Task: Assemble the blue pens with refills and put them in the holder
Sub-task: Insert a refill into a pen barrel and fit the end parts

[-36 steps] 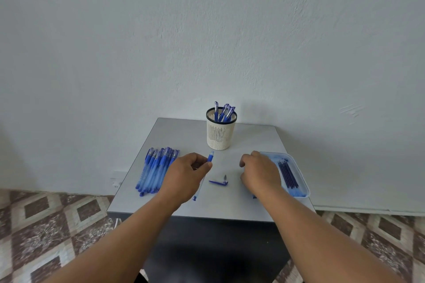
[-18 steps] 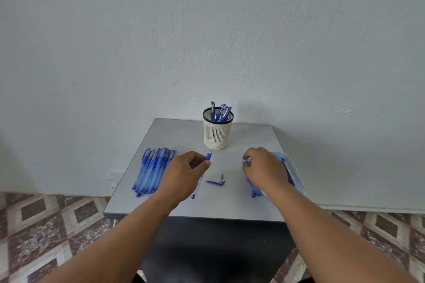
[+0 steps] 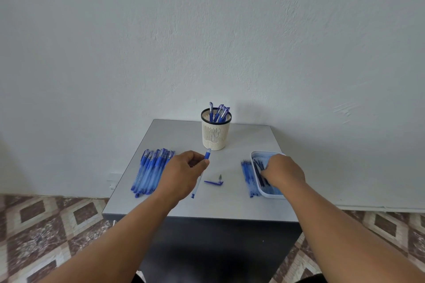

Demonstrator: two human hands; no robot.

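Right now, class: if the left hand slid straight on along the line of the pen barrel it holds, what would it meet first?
Probably the pen holder: the pen barrel in the left hand points up-right at the holder's base, with only bare table between. Depth is uncertain.

The right hand [image 3: 284,171] has moved into the refill tray [image 3: 266,193].

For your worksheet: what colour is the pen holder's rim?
Black, on a cream slotted holder; head view.

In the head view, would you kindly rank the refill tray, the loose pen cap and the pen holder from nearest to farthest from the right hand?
1. Refill tray: under the right hand.
2. Loose pen cap: mid-table, to its left.
3. Pen holder: table's far edge.
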